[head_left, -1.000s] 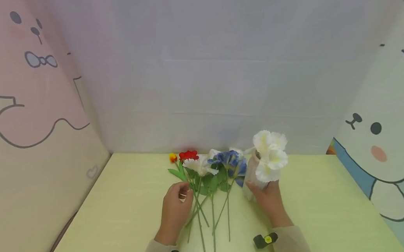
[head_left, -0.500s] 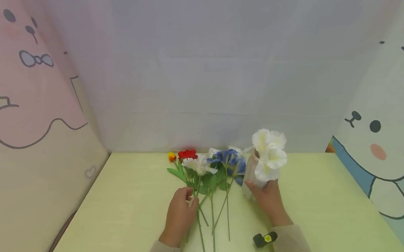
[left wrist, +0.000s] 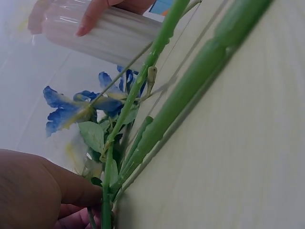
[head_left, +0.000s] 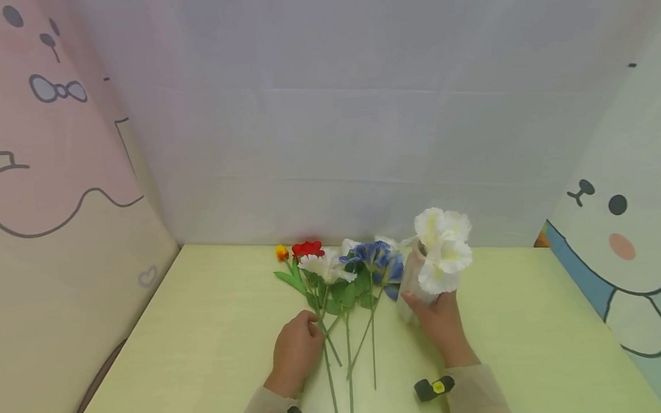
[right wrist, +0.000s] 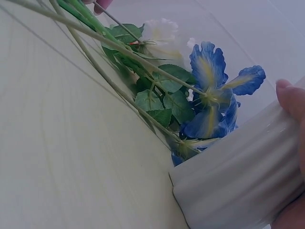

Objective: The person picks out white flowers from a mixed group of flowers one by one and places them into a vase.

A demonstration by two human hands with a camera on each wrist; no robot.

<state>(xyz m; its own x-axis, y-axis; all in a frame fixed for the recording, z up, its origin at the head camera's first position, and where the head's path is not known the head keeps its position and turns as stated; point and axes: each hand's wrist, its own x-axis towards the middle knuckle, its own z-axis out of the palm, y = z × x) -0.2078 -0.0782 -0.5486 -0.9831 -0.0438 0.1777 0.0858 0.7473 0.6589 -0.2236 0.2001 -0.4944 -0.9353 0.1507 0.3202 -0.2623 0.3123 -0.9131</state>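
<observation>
My right hand [head_left: 444, 328] grips a pale ribbed vase [head_left: 410, 289], which stands on the table; in the right wrist view the vase [right wrist: 238, 176] shows its fluted wall. A white flower [head_left: 444, 250] with ruffled petals rises from its mouth. At the left of the laid-out flowers, my left hand [head_left: 299, 346] has its fingers curled at the stems. In the left wrist view, the thumb and fingers of the left hand [left wrist: 43, 191] pinch a thin flower stem [left wrist: 91, 218] beside thicker green stems [left wrist: 178, 100]. Which bloom it belongs to is hidden.
Several flowers lie on the yellow table [head_left: 202, 343]: a red one [head_left: 307, 250], a white one [head_left: 328, 267], blue ones [head_left: 371, 255] and an orange-yellow tulip [head_left: 282, 253]. Their stems cross toward the front edge. A pale cloth wall [head_left: 325, 136] stands behind.
My left hand has moved down and slightly right along the stems, and its fingers have drawn together on one. The right hand stays on the vase.
</observation>
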